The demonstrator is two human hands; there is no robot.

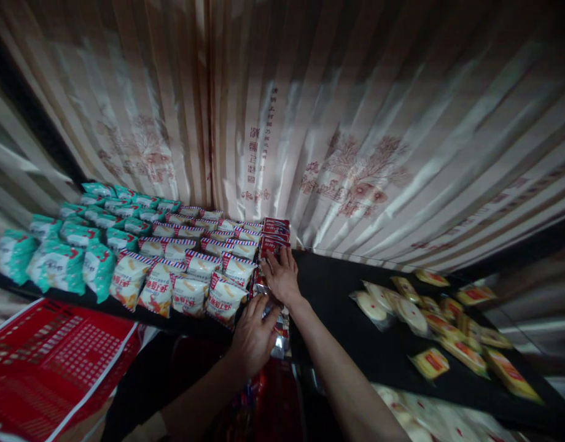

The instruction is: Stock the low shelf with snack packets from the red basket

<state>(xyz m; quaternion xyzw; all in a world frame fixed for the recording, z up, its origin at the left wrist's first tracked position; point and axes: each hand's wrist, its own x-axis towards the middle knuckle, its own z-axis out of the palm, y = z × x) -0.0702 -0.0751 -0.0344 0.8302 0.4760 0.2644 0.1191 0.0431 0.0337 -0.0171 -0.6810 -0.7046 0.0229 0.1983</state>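
Observation:
On a black shelf (338,294), my right hand (280,276) lies flat with fingers stretched out on a row of dark red snack packets (274,236) that runs back to the curtain. My left hand (255,334) sits at the shelf's front edge, fingers curled over a shiny foil packet (279,334) at the front of the same row. To the left stand rows of white packets with red and blue trim (193,273), and further left are teal packets (75,245).
A striped beige curtain (347,123) hangs behind the shelf. Yellow packets (467,344) and clear bags of round white cakes (379,307) lie scattered on the shelf's right part. A red plastic basket (47,362) sits at lower left. More packets (430,417) show on a lower shelf.

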